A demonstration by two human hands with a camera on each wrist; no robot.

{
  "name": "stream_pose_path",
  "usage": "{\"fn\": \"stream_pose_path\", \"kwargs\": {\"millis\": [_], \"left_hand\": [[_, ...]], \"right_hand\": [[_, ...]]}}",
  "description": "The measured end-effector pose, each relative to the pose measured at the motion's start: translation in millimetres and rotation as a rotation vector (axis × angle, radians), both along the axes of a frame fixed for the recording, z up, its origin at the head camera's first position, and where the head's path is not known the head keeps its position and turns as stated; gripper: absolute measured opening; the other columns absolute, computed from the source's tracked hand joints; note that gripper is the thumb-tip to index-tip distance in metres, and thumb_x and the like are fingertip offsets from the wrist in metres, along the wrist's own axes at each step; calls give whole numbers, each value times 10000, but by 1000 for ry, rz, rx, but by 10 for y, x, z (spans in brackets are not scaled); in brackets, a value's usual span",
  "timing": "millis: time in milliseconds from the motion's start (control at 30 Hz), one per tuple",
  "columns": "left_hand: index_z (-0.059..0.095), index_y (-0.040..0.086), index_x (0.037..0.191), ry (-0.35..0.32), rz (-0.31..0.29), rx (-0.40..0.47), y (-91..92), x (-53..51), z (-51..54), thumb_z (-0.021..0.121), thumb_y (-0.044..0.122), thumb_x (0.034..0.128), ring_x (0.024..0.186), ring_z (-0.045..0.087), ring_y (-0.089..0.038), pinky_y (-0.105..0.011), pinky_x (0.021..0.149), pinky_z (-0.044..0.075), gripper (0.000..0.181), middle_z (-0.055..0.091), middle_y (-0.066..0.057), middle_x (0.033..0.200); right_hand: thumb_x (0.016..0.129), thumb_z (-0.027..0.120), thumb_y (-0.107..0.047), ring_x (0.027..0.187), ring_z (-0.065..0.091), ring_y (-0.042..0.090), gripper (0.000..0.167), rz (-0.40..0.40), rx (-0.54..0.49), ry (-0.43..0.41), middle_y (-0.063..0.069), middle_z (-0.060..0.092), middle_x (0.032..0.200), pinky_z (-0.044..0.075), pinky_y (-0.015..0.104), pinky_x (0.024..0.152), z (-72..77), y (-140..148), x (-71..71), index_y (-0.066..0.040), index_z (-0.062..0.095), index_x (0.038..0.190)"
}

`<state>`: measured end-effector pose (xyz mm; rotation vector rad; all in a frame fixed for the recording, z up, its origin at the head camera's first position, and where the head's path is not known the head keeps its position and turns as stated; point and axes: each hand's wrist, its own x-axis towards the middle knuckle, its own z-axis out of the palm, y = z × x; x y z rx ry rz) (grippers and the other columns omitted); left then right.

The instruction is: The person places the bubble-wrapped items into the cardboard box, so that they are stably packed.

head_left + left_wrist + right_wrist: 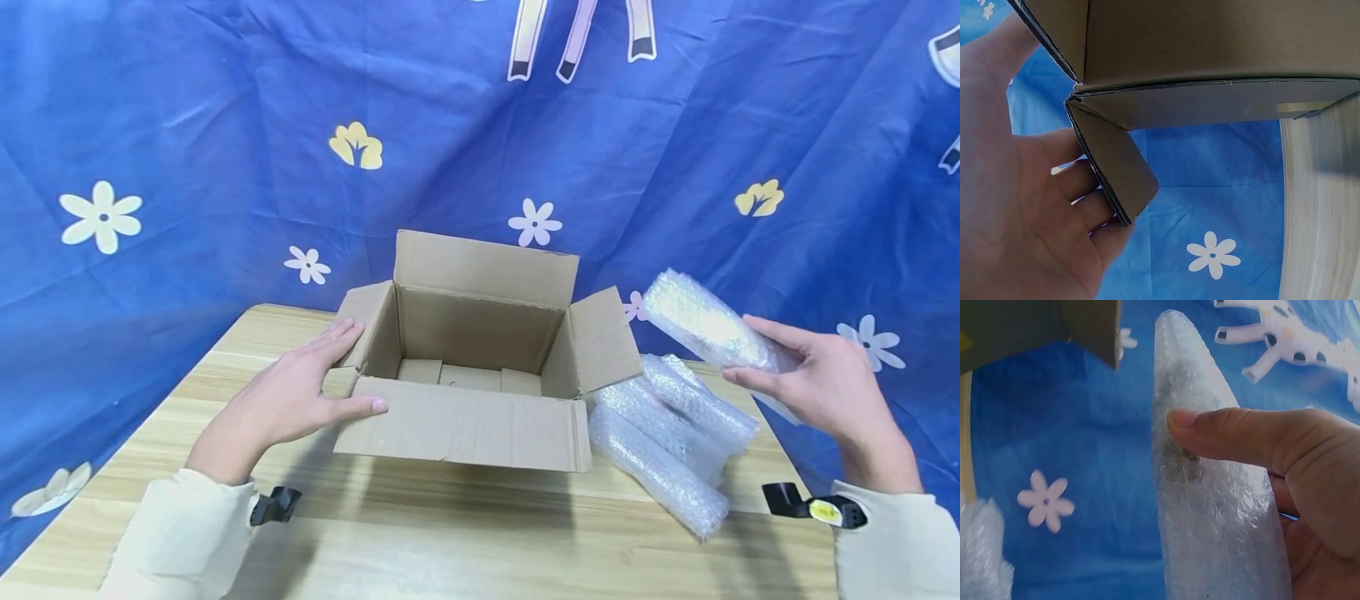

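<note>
An open cardboard box (465, 433) stands mid-table with its flaps folded outward. My left hand (288, 392) rests on its left side, straight fingers lying over the left flap (365, 310) and thumb on the front flap. The left wrist view shows those fingers passing behind the flap (1113, 159). To the right of the box, my right hand (825, 383) holds a bubble-wrap bundle (701, 321) up in the air, thumb on one face and fingers behind. Something darker shows faintly through the bundle's wrap (1179, 444); I cannot tell what.
Several more bubble-wrap bundles (660, 467) lie on the wooden table (450, 550), right of the box and partly under its right flap (603, 340). A blue patterned cloth (450, 125) hangs behind the table. Black wrist straps (813, 506) sit at both cuffs.
</note>
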<state>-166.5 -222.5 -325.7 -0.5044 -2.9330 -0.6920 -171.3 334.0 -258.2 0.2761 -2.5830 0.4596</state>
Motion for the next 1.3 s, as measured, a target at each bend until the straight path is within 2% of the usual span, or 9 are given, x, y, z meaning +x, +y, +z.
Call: {"fn": "stream_pose_path", "kwargs": {"millis": [200,367,533,933,1067,1300], "left_hand": [[233,38,1585,-1,5,1,-1,11,18,641,772,780,1481,188,-352,-609,1139,237,1163,177,-162,1631],[230,41,1586,-5,-4,8,16,26,34,641,766,786,1479,188,-360,-613,1136,238,1155,179,-176,1629],[230,42,1586,-5,-5,9,28,19,30,641,769,783,1479,189,-357,-609,1138,236,1159,177,-167,1631],[240,34,1582,2,6,5,9,14,34,637,777,778,1478,188,-359,-611,1140,229,1164,182,-162,1630],[239,33,1582,-5,10,11,4,24,43,640,778,775,1478,184,-362,-619,1137,227,1169,176,-163,1632],[229,41,1587,-10,8,18,6,37,31,632,792,765,1479,186,-360,-611,1138,234,1184,172,-162,1633]], "right_hand": [[685,935,-376,865,626,347,732,50,-3,-31,283,678,1114,409,221,549,251,-231,-80,-100,681,1312],[682,942,-349,859,605,279,696,116,-7,-39,216,701,1111,396,171,584,384,-403,-142,-146,698,1301],[691,938,-355,850,582,264,692,161,-10,-69,203,707,1096,409,211,572,484,-574,-235,-157,694,1307],[702,935,-280,794,591,211,620,302,48,-88,114,736,1051,451,330,628,624,-1015,-506,-149,720,1268],[716,923,-265,866,616,234,612,342,58,-129,125,726,1094,474,399,693,663,-1175,-604,-136,713,1276],[714,914,-251,921,631,249,627,393,117,-211,127,722,1109,500,420,752,669,-1443,-803,-123,702,1290]]}}
